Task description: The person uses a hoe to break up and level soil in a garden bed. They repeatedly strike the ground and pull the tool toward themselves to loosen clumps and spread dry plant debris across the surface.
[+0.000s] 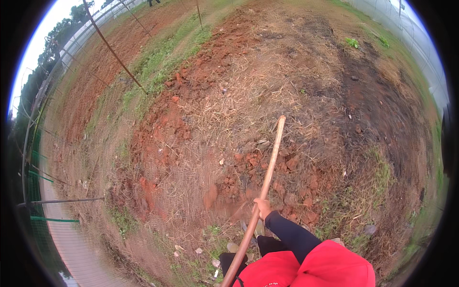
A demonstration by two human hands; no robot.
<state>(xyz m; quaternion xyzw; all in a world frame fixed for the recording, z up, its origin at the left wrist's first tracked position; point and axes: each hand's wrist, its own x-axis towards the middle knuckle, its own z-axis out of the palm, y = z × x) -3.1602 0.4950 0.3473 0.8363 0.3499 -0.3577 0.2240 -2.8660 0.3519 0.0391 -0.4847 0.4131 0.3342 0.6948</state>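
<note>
My right hand (263,208), in a dark sleeve that comes from under a red short-sleeved top (331,267), is closed around a long wooden pole (271,163) like a tool handle. The pole slants from the bottom edge, left of my body, up to a bare end above the dry straw (258,89). No tool head shows on it; its lower end is cut off by the picture's edge. My left hand is out of view. Under the pole lie broken clods of red soil (292,163). My feet are partly hidden behind the pole and dark trousers.
A blackened strip of ground (373,104) runs along the right. To the left, a thin metal post (114,53) leans by a grassy strip (157,68). A paved path (71,247) and green netting (34,161) border the far left. Plastic-covered greenhouses (405,39) stand beyond.
</note>
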